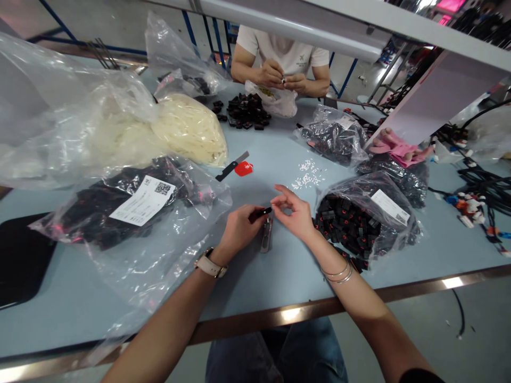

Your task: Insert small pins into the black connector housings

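Note:
My left hand (239,229) grips a small black connector (261,213) just above the light blue table (279,266). My right hand (291,210) meets it from the right, thumb and forefinger pinched at the connector's tip; what they pinch is too small to see. A metal tool (266,234) lies on the table under both hands. A clear bag of black connectors (359,223) lies open right beside my right wrist. Small white pieces (307,173) are scattered beyond my hands.
A large bag of black parts with a white label (131,207) lies to the left, white-filled bags (187,127) behind it. A knife with a red piece (235,167) lies mid-table. Across the table a person's hands (281,77) work over loose black parts (247,109). Cables (479,197) lie far right.

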### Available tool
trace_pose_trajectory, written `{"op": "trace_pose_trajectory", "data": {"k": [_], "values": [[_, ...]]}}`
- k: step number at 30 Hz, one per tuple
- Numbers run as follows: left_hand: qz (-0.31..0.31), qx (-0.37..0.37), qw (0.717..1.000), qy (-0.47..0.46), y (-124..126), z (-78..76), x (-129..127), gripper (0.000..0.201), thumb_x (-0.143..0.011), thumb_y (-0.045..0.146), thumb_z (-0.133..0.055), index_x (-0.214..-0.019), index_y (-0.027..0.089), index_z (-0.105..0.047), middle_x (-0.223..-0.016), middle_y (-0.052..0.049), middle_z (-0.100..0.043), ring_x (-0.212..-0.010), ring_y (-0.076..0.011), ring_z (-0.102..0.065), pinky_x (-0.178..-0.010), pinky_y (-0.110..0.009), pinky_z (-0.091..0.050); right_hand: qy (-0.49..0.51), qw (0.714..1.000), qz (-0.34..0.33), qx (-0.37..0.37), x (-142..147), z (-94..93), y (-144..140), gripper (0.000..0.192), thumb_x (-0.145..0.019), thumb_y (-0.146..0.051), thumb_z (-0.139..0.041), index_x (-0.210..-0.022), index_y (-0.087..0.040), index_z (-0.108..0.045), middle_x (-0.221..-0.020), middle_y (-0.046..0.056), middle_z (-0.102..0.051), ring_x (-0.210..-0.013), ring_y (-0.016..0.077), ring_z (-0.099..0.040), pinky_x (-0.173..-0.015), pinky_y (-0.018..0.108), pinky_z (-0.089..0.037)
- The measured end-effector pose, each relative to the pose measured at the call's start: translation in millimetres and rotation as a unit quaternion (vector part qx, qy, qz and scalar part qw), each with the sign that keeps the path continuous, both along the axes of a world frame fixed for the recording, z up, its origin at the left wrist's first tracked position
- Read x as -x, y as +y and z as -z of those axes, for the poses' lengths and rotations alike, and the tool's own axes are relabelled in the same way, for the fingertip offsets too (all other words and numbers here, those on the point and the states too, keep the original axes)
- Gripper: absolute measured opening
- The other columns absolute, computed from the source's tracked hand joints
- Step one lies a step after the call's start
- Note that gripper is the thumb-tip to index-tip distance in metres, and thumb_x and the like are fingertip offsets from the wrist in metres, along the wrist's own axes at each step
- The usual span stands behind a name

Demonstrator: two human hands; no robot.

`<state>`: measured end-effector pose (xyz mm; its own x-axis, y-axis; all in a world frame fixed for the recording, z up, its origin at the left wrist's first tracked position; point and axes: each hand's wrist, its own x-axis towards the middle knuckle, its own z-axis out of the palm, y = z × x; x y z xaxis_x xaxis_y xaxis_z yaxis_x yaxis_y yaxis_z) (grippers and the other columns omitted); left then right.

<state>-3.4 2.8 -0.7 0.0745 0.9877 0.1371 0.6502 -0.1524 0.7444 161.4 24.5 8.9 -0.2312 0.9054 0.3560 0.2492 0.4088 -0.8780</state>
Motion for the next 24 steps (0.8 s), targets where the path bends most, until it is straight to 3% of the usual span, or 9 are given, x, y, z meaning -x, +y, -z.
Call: {"op": "trace_pose_trajectory", "data": {"k": [4, 10, 14, 19, 24], "values": [[0.003, -0.006, 1.0, -0.003, -0.3, 0.8, 0.2, 0.023, -0.077, 0.032, -0.059, -0.09, 0.016, -0.069, -0.076, -0.004, -0.068, -0.067, -0.0164, -0.06, -0.064, -0.027, -0.047, 0.037, 0.998, 0.045, -0.011, 2.8, -0.2, -1.9, 0.045, -0.076, -0.02, -0.058, -0.119, -0.025, -0.045, -0.085, -0.002, -0.063, -0.066, 0.0079, -0.06, -0.07, 0.024, -0.053], [0.004, -0.01, 1.0, 0.003, 0.3, 2.1, 0.8, 0.022, -0.077, 0.032, -0.059, -0.089, 0.016, -0.069, -0.075, -0.004, -0.067, -0.067, -0.0166, -0.06, -0.064, -0.028, -0.046, 0.045, 0.998, 0.049, -0.007, 2.9, -0.3, 0.0, 0.024, -0.075, -0.02, -0.058, -0.099, -0.022, -0.055, -0.083, 0.0, -0.066, -0.068, 0.0096, -0.062, -0.069, 0.025, -0.054], [0.005, -0.008, 1.0, 0.001, 0.4, 2.0, 1.1, 0.024, -0.077, 0.032, -0.058, -0.091, 0.016, -0.069, -0.076, -0.005, -0.067, -0.067, -0.0168, -0.059, -0.065, -0.028, -0.046, 0.01, 1.0, 0.022, -0.019, 1.6, -2.0, -0.3, 0.025, -0.079, -0.02, -0.054, -0.104, -0.023, -0.059, -0.089, 0.002, -0.069, -0.07, 0.0103, -0.063, -0.072, 0.027, -0.054], [0.009, -0.015, 1.0, -0.002, -0.1, 0.7, 1.3, 0.024, -0.078, 0.032, -0.056, -0.091, 0.016, -0.069, -0.077, -0.005, -0.067, -0.068, -0.0167, -0.059, -0.064, -0.028, -0.046, -0.049, 0.997, -0.013, -0.055, 0.6, -4.0, 0.0, 0.029, -0.084, -0.018, -0.05, -0.11, -0.025, -0.061, -0.089, 0.002, -0.071, -0.088, 0.0133, -0.065, -0.088, 0.033, -0.051], [0.008, -0.02, 1.0, 0.002, 0.1, 0.0, 1.3, 0.022, -0.078, 0.031, -0.056, -0.09, 0.017, -0.069, -0.079, -0.005, -0.068, -0.07, -0.0171, -0.061, -0.067, -0.028, -0.047, -0.064, 0.997, -0.024, -0.039, -0.3, -3.4, -0.4, 0.042, -0.078, -0.014, -0.049, -0.119, -0.024, -0.054, -0.088, 0.0, -0.068, -0.074, 0.0102, -0.063, -0.08, 0.027, -0.052]]}}
